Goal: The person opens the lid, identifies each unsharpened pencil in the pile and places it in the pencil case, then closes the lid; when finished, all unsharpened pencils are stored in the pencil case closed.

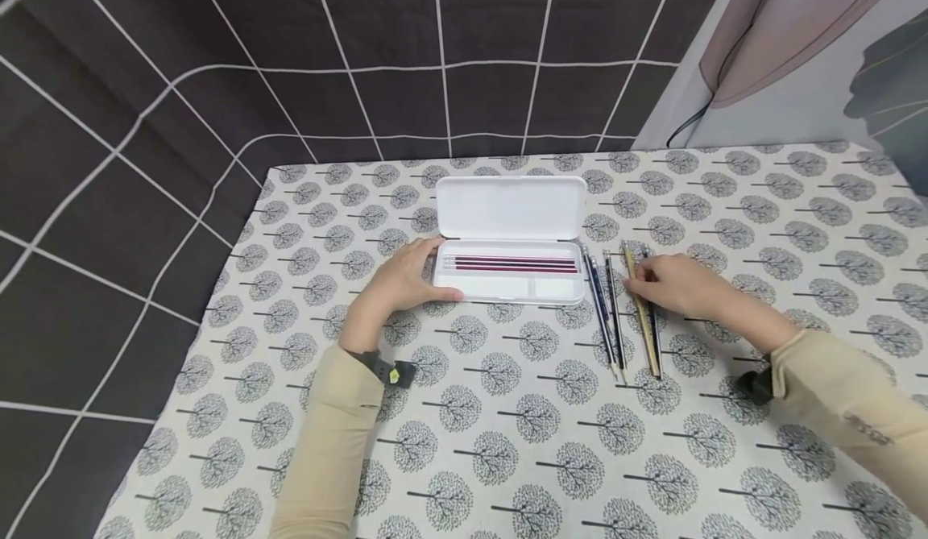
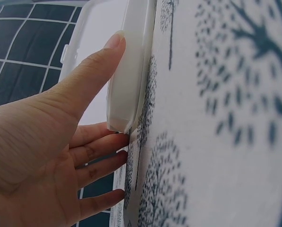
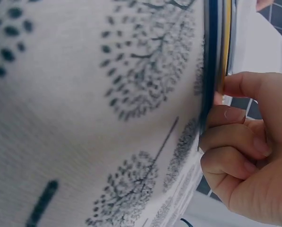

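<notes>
Tan sleeves (image 1: 328, 434) flank an open white pencil case (image 1: 493, 288) on a tree-print desk (image 1: 464, 410).
Left hand (image 1: 400, 279) clasps its left end; right hand's (image 1: 676, 284) fingers pinch a gold pencil (image 1: 644, 323) to its right, perhaps a dark pencil (image 3: 210, 56) too. Likely step: picking up; next calls for a steady lift.

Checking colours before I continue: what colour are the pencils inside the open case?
The pencils look dark red, best seen in the head view.

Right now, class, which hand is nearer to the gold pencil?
Right. The right hand touches the gold pencil; the left hand is farther off, at the left end of the open white case.
</notes>
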The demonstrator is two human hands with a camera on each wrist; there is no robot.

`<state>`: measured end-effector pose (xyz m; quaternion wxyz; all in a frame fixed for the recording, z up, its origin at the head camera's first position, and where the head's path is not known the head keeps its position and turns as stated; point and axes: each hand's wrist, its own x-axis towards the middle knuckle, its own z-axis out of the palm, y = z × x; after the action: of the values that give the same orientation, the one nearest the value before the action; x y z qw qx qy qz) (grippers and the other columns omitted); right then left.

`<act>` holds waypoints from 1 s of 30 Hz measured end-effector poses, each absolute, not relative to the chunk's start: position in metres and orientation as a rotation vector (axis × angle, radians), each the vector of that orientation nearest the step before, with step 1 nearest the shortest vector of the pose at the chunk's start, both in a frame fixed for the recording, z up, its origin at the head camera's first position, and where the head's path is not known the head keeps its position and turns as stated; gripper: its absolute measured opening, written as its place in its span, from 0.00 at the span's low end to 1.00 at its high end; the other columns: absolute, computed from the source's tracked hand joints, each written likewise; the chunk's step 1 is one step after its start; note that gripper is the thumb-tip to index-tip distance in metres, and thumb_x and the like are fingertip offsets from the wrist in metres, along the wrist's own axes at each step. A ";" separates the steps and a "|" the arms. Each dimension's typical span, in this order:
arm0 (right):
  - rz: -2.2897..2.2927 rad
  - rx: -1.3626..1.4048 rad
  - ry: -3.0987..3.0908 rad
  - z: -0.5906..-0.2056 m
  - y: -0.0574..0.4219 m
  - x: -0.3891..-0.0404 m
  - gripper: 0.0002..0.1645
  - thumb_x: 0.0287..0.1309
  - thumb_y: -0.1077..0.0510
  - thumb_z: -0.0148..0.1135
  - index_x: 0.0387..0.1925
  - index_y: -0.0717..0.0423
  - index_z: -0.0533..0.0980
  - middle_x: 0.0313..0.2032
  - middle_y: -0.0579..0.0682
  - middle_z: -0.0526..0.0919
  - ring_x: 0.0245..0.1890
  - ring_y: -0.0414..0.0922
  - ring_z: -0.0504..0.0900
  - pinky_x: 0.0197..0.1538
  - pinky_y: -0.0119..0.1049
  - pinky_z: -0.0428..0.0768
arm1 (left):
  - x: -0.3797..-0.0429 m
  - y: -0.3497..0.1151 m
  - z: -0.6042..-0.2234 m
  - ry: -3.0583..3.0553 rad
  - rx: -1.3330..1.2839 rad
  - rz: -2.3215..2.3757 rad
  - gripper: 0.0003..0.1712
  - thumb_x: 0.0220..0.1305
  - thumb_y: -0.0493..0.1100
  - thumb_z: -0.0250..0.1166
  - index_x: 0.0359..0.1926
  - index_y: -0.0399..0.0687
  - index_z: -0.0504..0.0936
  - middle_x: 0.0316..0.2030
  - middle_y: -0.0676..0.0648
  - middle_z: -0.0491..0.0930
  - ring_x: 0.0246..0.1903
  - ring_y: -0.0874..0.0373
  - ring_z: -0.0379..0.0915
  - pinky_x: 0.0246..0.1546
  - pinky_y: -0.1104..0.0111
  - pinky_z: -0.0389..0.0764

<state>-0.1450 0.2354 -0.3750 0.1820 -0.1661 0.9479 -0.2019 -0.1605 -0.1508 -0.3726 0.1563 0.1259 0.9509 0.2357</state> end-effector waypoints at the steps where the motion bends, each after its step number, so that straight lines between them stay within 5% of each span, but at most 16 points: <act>1: -0.576 -0.454 2.665 -0.374 0.236 -0.145 0.19 0.66 0.49 0.48 0.25 0.57 0.73 0.14 0.45 0.69 0.14 0.40 0.64 0.20 0.32 0.67 | -0.160 -0.151 -0.373 2.722 0.359 0.673 0.58 0.40 0.65 0.73 0.69 0.51 0.58 0.66 0.44 0.61 0.64 0.47 0.58 0.64 0.50 0.61; 14: -1.032 -0.317 2.713 -0.339 0.243 -0.173 0.21 0.70 0.51 0.40 0.34 0.62 0.73 0.20 0.51 0.74 0.14 0.40 0.68 0.15 0.31 0.68 | -0.160 -0.151 -0.371 2.727 0.361 0.663 0.58 0.40 0.65 0.73 0.69 0.51 0.58 0.66 0.44 0.62 0.64 0.47 0.59 0.63 0.50 0.63; 19: -1.320 -0.292 2.742 -0.329 0.217 -0.186 0.20 0.70 0.47 0.41 0.47 0.57 0.71 0.31 0.45 0.81 0.20 0.43 0.77 0.24 0.33 0.75 | -0.160 -0.151 -0.373 2.730 0.356 0.675 0.58 0.40 0.65 0.73 0.69 0.51 0.58 0.66 0.44 0.62 0.64 0.47 0.59 0.63 0.50 0.63; 30: -0.948 -0.870 3.022 -0.337 0.173 -0.201 0.14 0.68 0.54 0.45 0.42 0.59 0.72 0.31 0.54 0.82 0.18 0.43 0.73 0.20 0.33 0.71 | -0.163 -0.152 -0.375 2.732 0.343 0.653 0.59 0.40 0.67 0.72 0.70 0.52 0.57 0.67 0.45 0.60 0.65 0.48 0.57 0.63 0.50 0.62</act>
<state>-0.2007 0.1729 -0.3368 -0.0714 -0.2642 0.9178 -0.2878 -0.1629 -0.1523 -0.3746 0.1553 0.1197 0.9537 0.2281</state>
